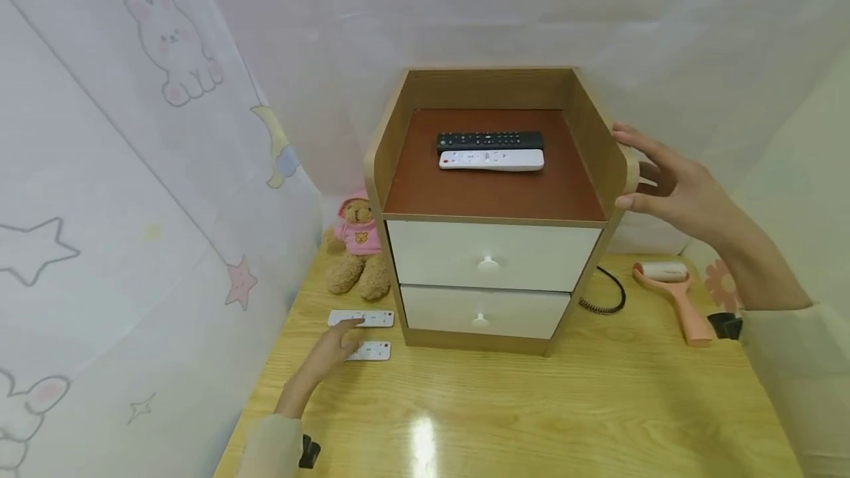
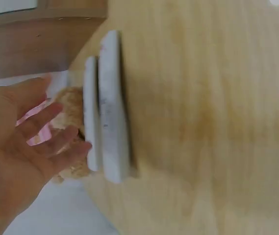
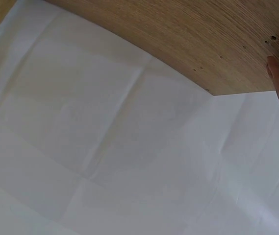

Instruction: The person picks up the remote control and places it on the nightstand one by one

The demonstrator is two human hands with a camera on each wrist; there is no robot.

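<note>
Reaching low over the pale, grained wooden worktop (image 1: pixel 531 404), the left hand (image 1: pixel 328 352) hovers with its fingers loosely spread and nothing held, its tips at the two white remotes (image 1: pixel 361 318) that lie flat and side by side just left of the cabinet's base. To lift one cleanly, I judge it best to pinch the slim, smooth plastic bar across its narrow width rather than scrape at it flat. Behind them sits a fuzzy brown teddy bear (image 1: pixel 358 249) in a pink hoodie. Higher up, the right hand (image 1: pixel 664 179), fingers straight and apart, steadies the cabinet (image 1: pixel 491 271) by its wood-grain side wall. On its reddish-brown top shelf rest a black remote (image 1: pixel 490 141) and a white remote (image 1: pixel 491 160), parallel and touching.
</note>
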